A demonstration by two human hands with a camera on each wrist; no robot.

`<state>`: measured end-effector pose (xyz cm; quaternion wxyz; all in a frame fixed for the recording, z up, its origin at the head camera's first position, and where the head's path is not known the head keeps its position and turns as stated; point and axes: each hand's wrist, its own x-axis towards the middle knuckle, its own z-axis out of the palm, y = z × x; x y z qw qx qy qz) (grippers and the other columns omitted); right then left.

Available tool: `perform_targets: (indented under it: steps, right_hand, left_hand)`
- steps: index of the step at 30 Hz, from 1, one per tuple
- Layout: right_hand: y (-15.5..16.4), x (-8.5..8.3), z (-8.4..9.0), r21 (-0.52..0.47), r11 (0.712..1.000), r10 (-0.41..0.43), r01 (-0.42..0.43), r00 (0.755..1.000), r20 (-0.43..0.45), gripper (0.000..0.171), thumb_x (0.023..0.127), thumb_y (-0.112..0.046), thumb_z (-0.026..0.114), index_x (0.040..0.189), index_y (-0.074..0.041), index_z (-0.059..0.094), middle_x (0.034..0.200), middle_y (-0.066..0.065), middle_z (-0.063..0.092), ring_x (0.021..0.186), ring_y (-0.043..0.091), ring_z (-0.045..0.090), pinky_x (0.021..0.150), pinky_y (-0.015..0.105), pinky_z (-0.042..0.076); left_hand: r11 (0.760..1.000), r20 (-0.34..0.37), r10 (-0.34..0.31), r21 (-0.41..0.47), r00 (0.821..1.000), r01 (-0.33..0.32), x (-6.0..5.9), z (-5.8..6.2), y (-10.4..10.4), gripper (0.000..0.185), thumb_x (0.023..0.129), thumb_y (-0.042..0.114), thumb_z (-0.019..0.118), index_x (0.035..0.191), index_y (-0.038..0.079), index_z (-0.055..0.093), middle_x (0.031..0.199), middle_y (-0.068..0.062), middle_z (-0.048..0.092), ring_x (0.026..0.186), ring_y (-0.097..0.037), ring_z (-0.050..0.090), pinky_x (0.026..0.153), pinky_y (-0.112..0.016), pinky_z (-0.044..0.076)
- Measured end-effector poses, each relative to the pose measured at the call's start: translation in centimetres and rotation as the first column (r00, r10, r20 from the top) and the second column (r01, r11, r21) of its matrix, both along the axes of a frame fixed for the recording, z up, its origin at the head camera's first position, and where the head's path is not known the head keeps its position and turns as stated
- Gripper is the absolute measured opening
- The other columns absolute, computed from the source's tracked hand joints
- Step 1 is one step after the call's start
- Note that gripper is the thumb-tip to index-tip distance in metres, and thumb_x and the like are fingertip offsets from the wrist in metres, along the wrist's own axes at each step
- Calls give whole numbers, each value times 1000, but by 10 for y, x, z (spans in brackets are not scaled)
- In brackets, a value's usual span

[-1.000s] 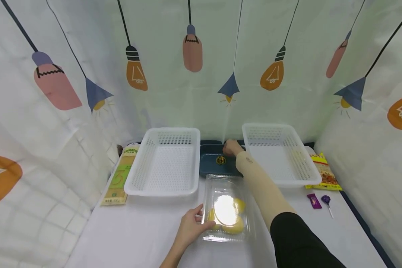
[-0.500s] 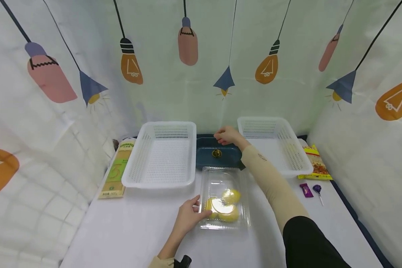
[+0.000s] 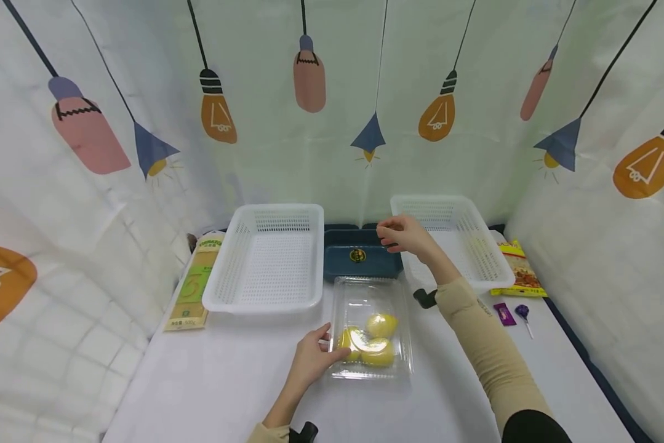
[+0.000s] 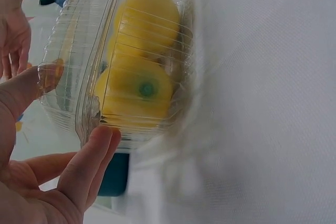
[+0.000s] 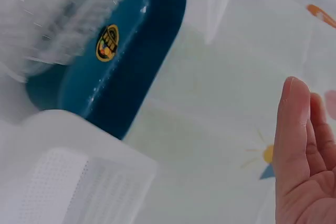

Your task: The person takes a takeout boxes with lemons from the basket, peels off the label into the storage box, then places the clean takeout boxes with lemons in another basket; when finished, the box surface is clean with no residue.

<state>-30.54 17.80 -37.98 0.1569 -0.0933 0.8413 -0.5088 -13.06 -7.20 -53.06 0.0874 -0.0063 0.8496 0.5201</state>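
Head view shows the left hand (image 3: 309,360) pinching the closed lemon box (image 3: 372,326) at lower centre of the desk (image 3: 210,381), the right hand (image 3: 406,235) spread, empty, above the blue tray (image 3: 359,258); both baskets unfilled.

Two white baskets, one (image 3: 265,261) left and one (image 3: 453,237) right of the blue tray (image 3: 362,261). A long green noodle pack (image 3: 193,289) left of the left basket. Right of the right basket, a snack bag (image 3: 520,271), a purple candy (image 3: 504,314) and a lollipop (image 3: 524,315).
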Motion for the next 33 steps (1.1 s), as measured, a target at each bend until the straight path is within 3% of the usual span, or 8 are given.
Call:
perform_targets:
  steps: [4, 9, 15, 19, 24, 33]
  right_hand:
    - [13, 33, -10, 18, 1000, -11, 11, 999, -51, 45, 99, -37, 58, 133, -7, 57, 130, 22, 63, 113, 35, 66, 92, 46, 58]
    - [24, 70, -40, 147, 988, -34, 50, 994, -107, 47, 98, -37, 61, 133, -5, 58, 127, 21, 66, 112, 34, 67, 82, 39, 61]
    - [29, 116, -80, 315, 944, -77, 101, 993, -89, 64, 93, -42, 65, 140, -1, 51, 130, 25, 63, 115, 40, 66, 81, 42, 60]
    - [27, 139, -101, 327, 939, -102, 103, 995, -20, 77, 90, -45, 68, 146, 1, 42, 133, 27, 60, 101, 36, 70, 79, 44, 59]
    - [21, 155, -118, 237, 968, -119, 89, 986, 118, 94, 86, -46, 72, 154, 0, 27, 135, 28, 57, 79, 23, 71, 69, 39, 58]
    - [21, 161, -125, 214, 973, -117, 89, 986, 120, 107, 79, -41, 80, 155, 2, 19, 115, 20, 62, 78, 18, 65, 65, 32, 55]
  left_hand:
    - [1000, -2, 6, -1, 1000, -6, 0, 0, 0, 86, 73, 31, 85, 139, -10, 49, 108, -15, 66, 90, -20, 70, 67, -26, 54]
    - [1000, -1, -3, 3, 1000, 3, 0, 3, -1, 85, 75, 32, 84, 140, -10, 48, 110, -18, 66, 91, -22, 71, 69, -29, 57]
    - [1000, 15, -4, 10, 1000, 3, 2, 1, -2, 85, 75, 33, 84, 140, -9, 49, 112, -17, 66, 93, -21, 70, 70, -28, 57]
    - [1000, 12, 1, 15, 1000, -1, 2, 2, -3, 85, 75, 32, 84, 140, -9, 49, 113, -18, 66, 93, -22, 71, 70, -29, 57]
    - [1000, 19, 17, 4, 1000, -17, 3, 1, -3, 84, 74, 32, 84, 139, -8, 50, 113, -18, 67, 93, -23, 72, 70, -29, 57]
    - [1000, 3, 7, 19, 1000, -7, 4, 2, -2, 84, 75, 32, 84, 139, -10, 50, 116, -20, 66, 98, -30, 73, 73, -34, 60]
